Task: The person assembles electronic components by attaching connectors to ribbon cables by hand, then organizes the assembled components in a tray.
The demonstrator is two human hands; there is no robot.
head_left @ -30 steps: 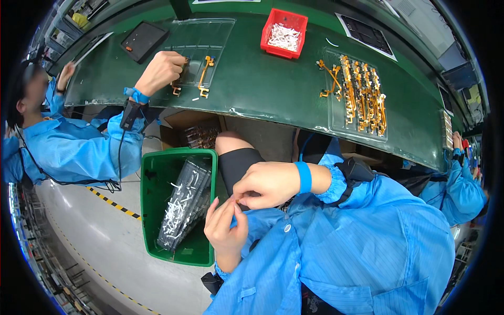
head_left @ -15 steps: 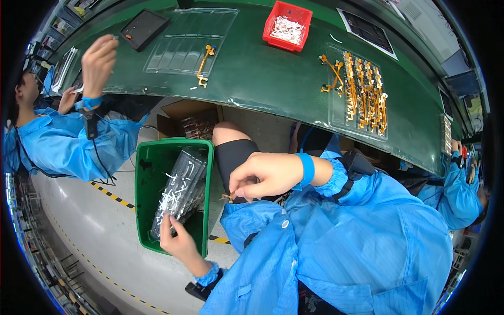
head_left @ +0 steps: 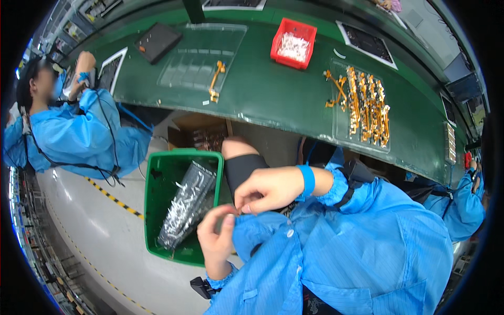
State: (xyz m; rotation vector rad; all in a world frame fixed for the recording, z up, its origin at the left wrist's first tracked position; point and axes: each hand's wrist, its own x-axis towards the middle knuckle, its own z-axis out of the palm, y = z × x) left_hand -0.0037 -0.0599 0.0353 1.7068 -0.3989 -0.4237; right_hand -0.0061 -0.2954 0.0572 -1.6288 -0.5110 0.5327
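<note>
Below, green bin (head_left: 156, 195) — tray (head_left: 201, 174), strips (head_left: 181, 202); red bin (head_left: 289, 62) — pieces (head_left: 294, 46); right hand (head_left: 269, 190) pinching part (head_left: 240, 211); left hand (head_left: 216, 240) grip unclear.

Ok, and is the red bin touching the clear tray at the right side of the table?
Apart. The head view shows a bare strip of green tabletop between the red bin and the clear tray.

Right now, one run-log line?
left hand: fingers curved, hold unclear | right hand: fingertips close to left's, hold unclear | green bin: white strips inside | red bin: on table, white pieces inside
</note>
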